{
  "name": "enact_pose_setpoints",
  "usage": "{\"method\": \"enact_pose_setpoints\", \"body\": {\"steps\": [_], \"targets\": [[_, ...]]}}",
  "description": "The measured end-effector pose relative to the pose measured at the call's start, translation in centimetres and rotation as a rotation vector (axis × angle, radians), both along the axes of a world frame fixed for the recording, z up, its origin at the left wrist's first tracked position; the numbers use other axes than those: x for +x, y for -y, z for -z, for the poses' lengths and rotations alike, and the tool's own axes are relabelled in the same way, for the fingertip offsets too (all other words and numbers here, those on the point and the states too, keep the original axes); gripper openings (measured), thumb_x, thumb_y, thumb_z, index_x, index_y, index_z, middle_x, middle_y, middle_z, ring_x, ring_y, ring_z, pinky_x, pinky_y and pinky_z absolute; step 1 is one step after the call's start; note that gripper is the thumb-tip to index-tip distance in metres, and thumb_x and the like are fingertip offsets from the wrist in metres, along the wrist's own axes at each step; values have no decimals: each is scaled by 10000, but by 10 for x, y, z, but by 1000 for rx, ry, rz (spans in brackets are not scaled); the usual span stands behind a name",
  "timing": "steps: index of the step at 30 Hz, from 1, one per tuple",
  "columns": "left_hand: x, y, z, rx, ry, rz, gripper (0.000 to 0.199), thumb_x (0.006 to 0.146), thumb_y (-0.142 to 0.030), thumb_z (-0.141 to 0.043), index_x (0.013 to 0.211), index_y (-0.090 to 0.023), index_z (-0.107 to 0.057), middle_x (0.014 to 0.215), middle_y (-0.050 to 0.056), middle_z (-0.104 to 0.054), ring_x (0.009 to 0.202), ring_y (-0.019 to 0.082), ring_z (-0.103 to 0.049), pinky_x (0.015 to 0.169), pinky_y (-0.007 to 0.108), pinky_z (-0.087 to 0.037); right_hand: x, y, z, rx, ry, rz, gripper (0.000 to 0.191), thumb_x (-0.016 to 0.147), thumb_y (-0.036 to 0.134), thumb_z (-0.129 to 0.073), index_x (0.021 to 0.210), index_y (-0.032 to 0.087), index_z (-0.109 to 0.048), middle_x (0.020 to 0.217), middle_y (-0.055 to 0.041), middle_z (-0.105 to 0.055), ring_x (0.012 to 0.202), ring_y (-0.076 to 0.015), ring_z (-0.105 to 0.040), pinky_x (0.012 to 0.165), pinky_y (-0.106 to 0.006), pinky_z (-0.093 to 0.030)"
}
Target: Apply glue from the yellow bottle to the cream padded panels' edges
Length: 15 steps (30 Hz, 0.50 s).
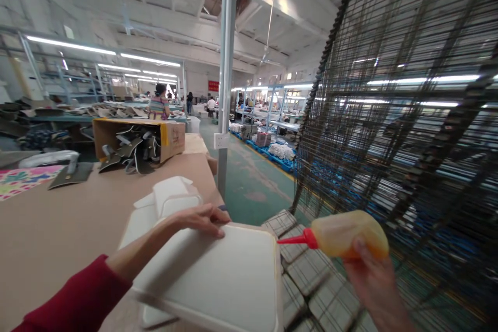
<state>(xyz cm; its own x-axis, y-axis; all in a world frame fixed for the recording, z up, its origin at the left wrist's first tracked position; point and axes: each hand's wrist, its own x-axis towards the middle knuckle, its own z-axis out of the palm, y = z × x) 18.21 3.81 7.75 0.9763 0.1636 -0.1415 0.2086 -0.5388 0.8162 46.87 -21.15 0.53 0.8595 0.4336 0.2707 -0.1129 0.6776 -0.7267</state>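
My right hand is wrapped round a squeeze bottle of yellowish liquid, held nearly level. Its red nozzle points left, with the tip at the right edge of a pale, rounded-corner panel. A thin yellowish line runs along that panel's border near the tip. My left hand grips the panel's far edge, one digit on its top face and the other fingers partly hidden at the edge. Behind and under it lie more pale panels and a pale folded piece.
A brown-topped table carries a cardboard box of dark grey pieces. Left of it lies a dark flap with a handle. A metal post stands beyond the table. At right, a tilted wire rack rises above lower shelves holding pale panels.
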Motion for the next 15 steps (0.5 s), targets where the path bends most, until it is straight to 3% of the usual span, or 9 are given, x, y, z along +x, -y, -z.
{"method": "enact_pose_setpoints", "body": {"steps": [7,15], "targets": [[-5,2,-4,-134,50,46,422,730,-569,-777,745,-152,-711,654,0,-587,616,149,-504,532,222,-329,-7,5,1,-25,101,9,467,618,362,-984,1002,235,-749,900,-21,-739,791,-185,-695,740,-204,-586],[-6,-2,-4,-262,-30,16,413,710,-534,-836,911,-180,-768,792,-9,-683,719,142,-586,608,173,-422,-16,14,1,-60,93,37,485,527,441,-1004,913,280,-758,795,14,-716,705,-191,-704,707,-197,-582]]}}
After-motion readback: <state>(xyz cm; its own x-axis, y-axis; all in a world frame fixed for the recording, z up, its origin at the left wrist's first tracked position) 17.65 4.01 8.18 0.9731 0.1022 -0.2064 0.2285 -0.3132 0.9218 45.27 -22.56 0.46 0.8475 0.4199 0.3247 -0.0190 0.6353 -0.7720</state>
